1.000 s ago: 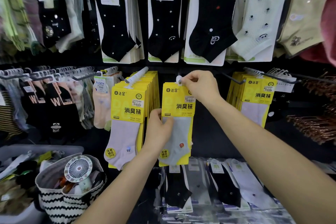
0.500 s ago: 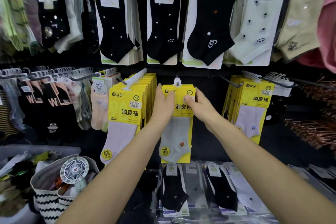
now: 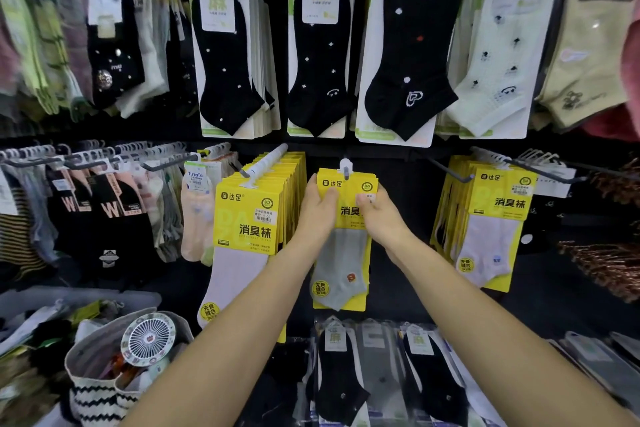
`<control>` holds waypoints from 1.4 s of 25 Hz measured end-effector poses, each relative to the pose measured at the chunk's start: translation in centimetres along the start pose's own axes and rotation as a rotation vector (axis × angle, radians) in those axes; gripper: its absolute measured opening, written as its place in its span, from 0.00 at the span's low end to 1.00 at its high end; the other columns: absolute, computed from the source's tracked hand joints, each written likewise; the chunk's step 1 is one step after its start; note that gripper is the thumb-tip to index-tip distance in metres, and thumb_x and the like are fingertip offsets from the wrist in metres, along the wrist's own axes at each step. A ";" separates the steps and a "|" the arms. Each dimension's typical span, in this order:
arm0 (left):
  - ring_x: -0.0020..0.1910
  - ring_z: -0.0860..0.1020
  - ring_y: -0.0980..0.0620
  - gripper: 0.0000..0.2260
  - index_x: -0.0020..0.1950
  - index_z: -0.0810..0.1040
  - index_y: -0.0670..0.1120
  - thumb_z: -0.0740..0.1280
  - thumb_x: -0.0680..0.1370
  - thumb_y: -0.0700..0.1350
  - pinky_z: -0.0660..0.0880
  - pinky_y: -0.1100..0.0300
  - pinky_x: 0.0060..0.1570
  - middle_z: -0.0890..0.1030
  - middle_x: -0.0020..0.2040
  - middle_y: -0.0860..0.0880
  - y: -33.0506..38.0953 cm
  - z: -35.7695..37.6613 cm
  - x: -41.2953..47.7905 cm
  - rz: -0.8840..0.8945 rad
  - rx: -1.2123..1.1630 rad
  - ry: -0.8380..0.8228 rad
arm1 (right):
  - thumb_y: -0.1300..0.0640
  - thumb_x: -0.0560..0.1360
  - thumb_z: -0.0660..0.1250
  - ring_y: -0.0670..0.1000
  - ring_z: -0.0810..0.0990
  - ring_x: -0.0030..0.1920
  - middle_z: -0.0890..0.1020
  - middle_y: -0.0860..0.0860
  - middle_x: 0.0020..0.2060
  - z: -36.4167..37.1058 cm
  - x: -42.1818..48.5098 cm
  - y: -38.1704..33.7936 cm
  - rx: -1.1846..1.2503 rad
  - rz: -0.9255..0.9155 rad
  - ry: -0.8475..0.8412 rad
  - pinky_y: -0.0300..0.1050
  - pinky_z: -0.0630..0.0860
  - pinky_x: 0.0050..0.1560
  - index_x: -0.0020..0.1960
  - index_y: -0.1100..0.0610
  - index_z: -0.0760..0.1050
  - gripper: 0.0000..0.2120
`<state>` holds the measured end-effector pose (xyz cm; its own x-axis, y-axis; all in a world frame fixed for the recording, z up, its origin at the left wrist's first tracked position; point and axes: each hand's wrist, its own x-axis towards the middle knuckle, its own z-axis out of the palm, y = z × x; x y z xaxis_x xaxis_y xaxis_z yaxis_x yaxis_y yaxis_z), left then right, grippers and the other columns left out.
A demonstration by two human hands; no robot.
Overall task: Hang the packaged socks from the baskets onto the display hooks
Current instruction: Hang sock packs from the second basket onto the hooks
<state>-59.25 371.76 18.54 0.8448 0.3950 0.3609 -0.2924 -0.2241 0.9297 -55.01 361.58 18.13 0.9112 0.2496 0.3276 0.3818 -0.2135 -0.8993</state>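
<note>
Left hand [image 3: 317, 215] and right hand [image 3: 379, 217], fingers gripping a yellow pack [image 3: 343, 263] now on its hook [image 3: 345, 168]; more socks seemingly wait in the basket [image 3: 86, 297].

the left hand [image 3: 317, 210] and right hand [image 3: 382, 218] are bare, the left arm [image 3: 235, 333] and right arm [image 3: 485, 322] bare too up to the frame edge, nails seemingly short.

At the center, the left hand [image 3: 317, 208] and right hand [image 3: 379, 215] are covering part of the yellow sock pack [image 3: 348, 189], their fingertips lying out of sight behind it. Its small print is showing too fine to read. The bottom edge is cropping the striped bag [image 3: 93, 395].
</note>
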 end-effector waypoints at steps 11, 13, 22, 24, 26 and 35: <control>0.56 0.72 0.73 0.15 0.66 0.71 0.43 0.59 0.79 0.41 0.68 0.78 0.52 0.74 0.62 0.55 -1.2 -7.9 -7.7 0.401 -0.062 0.347 | 0.54 0.79 0.60 0.47 0.64 0.70 0.65 0.49 0.70 4.7 -8.6 0.6 -0.062 -0.134 -0.052 0.50 0.64 0.70 0.74 0.54 0.58 0.25; 0.53 0.73 0.72 0.14 0.65 0.70 0.43 0.58 0.80 0.40 0.69 0.75 0.53 0.74 0.59 0.55 -1.5 -10.5 -6.4 0.333 -0.075 0.455 | 0.52 0.79 0.59 0.48 0.62 0.72 0.62 0.49 0.73 7.1 -8.2 -0.3 -0.024 -0.074 -0.154 0.49 0.61 0.72 0.76 0.54 0.54 0.27; 0.37 0.76 0.64 0.20 0.35 0.73 0.62 0.53 0.83 0.46 0.65 0.82 0.28 0.77 0.30 0.64 -1.5 -12.2 -3.8 0.036 -0.165 0.452 | 0.49 0.75 0.66 0.51 0.61 0.73 0.62 0.49 0.74 12.4 -5.8 -2.1 0.180 0.074 -0.229 0.54 0.60 0.73 0.77 0.51 0.45 0.39; 0.33 0.77 0.67 0.29 0.29 0.78 0.66 0.49 0.83 0.50 0.68 0.80 0.29 0.79 0.28 0.65 -1.7 -12.8 -3.3 0.022 -0.216 0.344 | 0.43 0.75 0.62 0.50 0.59 0.74 0.59 0.47 0.75 12.1 -5.3 -2.1 0.298 0.124 -0.228 0.51 0.57 0.73 0.77 0.48 0.42 0.39; 0.28 0.78 0.67 0.30 0.31 0.80 0.67 0.45 0.84 0.52 0.73 0.72 0.28 0.80 0.27 0.63 -1.2 -13.2 -2.4 0.061 -0.266 0.249 | 0.39 0.77 0.56 0.47 0.61 0.72 0.60 0.45 0.74 11.8 -4.2 -2.3 0.467 0.170 -0.172 0.44 0.59 0.68 0.77 0.47 0.43 0.35; 0.31 0.80 0.67 0.27 0.37 0.81 0.61 0.46 0.83 0.52 0.73 0.73 0.27 0.81 0.30 0.63 -1.3 -13.4 -0.8 0.089 -0.420 0.178 | 0.41 0.79 0.52 0.48 0.84 0.45 0.85 0.51 0.45 11.9 -1.9 -2.9 0.619 0.203 -0.143 0.39 0.78 0.35 0.53 0.51 0.78 0.21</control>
<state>-65.56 383.71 18.05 0.7289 0.5454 0.4138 -0.5476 0.1017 0.8306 -59.71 372.96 16.65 0.9101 0.3933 0.1308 0.0069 0.3013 -0.9535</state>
